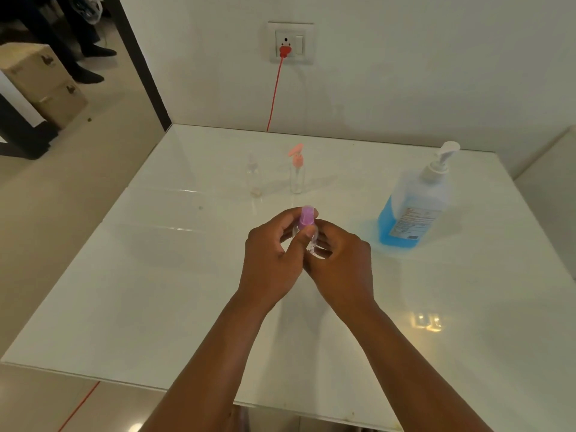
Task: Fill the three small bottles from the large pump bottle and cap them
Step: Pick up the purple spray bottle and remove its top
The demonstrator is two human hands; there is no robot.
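Both hands meet over the middle of the white table (187, 291). My right hand (341, 265) grips the clear body of a small bottle (312, 244). My left hand (269, 260) pinches its purple cap (306, 217) between thumb and fingers. Farther back stand two more small clear bottles: one with a pink pump top (296, 169) and one with a clear top (253, 176). The large pump bottle (414, 201), partly filled with blue liquid, stands at the right, apart from my hands.
A red cable (274, 92) runs from a wall socket (291, 42) down behind the table's far edge. Cardboard boxes (43, 82) sit on the floor at the left, and a person's shoes stand beyond them. A white surface (548, 198) adjoins the table at right.
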